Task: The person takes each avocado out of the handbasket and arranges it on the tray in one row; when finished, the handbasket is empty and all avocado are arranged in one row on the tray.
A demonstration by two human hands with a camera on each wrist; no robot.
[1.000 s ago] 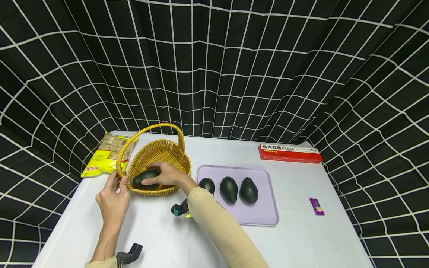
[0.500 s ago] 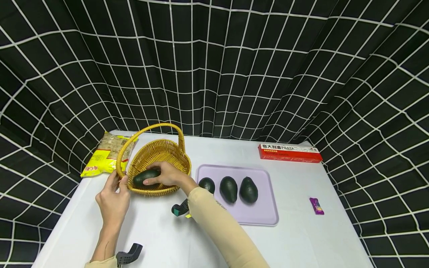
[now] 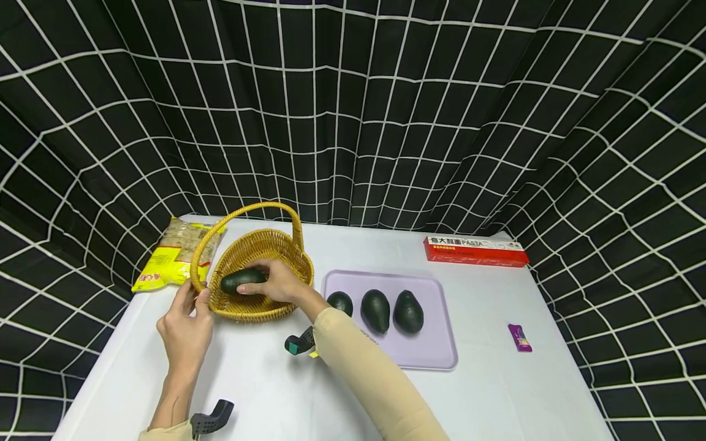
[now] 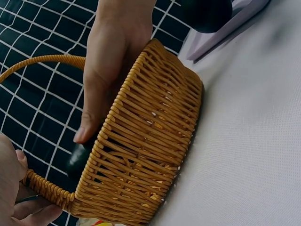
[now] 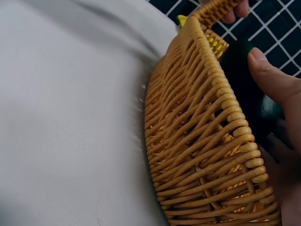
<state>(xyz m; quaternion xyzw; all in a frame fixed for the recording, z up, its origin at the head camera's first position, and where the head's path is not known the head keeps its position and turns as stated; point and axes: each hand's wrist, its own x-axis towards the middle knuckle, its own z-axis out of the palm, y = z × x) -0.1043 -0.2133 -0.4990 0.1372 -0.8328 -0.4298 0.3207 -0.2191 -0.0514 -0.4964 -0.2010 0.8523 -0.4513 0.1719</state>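
A dark green avocado point(image 3: 237, 281) is held by my right hand point(image 3: 280, 283) inside the wicker basket point(image 3: 259, 315), just above its near rim. In the right wrist view the thumb lies along the avocado point(image 5: 242, 80); the other fingers are mostly hidden behind the basket wall. My left hand point(image 3: 186, 334) grips the lower left end of the basket's arched handle point(image 3: 197, 263). The left wrist view also shows that hand point(image 4: 11, 183) around the handle's base, with the right hand point(image 4: 110, 61) reaching over the rim.
Right of the basket, a lilac tray point(image 3: 441, 355) bears three avocados point(image 3: 376, 311), one partly covered by the right sleeve. A yellow food bag point(image 3: 173, 257) lies behind the left hand. A red pasta box point(image 3: 475, 252) and a small purple packet point(image 3: 520, 338) lie further right.
My right hand has risen slightly and shifted a little right with the avocado, which now shows more of its length. The left hand keeps its place on the handle.
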